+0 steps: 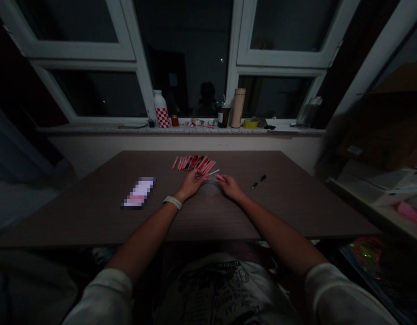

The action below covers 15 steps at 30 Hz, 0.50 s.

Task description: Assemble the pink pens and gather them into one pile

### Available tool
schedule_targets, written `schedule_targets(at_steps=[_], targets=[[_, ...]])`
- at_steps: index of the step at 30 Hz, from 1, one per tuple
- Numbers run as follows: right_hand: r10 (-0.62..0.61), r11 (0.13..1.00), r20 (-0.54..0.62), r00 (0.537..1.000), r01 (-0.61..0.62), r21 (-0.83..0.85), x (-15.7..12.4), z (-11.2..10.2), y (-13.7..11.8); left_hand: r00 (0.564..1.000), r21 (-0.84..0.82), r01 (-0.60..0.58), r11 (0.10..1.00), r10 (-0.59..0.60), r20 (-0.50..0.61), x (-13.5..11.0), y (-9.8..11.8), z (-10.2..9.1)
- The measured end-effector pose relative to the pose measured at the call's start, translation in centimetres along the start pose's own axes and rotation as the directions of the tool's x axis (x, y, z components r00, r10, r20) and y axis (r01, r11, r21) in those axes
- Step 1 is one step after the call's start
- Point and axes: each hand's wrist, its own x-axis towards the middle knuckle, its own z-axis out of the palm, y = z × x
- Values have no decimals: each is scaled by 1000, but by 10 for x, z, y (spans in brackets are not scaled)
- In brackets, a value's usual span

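My left hand (192, 184) pinches a thin white stick (213, 172) that points toward my right hand (230, 187). The fingers of my right hand hold a short pink piece (220, 178), and the two hands are close together but apart. Just beyond them lies a tight group of several pink and red slim tubes (194, 162), possibly pen parts, on the dark wood-grain table (93, 216). To the right is a black pen (258, 182), and to the left a pixelated phone (139, 192). A pale band (172, 202) circles my left wrist.
Behind the table's far edge, a windowsill (181, 130) holds a red-checked white bottle (161, 109), a beige flask (237, 108), a dark cup (223, 116) and yellow tape (250, 123). A cardboard box (391, 117) and a shelf with papers (374, 194) stand at right.
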Motion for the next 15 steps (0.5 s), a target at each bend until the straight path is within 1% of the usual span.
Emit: schedule_targets(at_steps=[6, 15], targets=[[-12, 1000, 0, 1000, 12, 16, 0, -1, 0, 1000, -32, 18, 999, -18, -2, 0, 3, 0], [-32, 999, -13, 999, 32, -10, -1, -1, 1, 1000, -81, 24, 996, -24, -1, 0, 2, 0]])
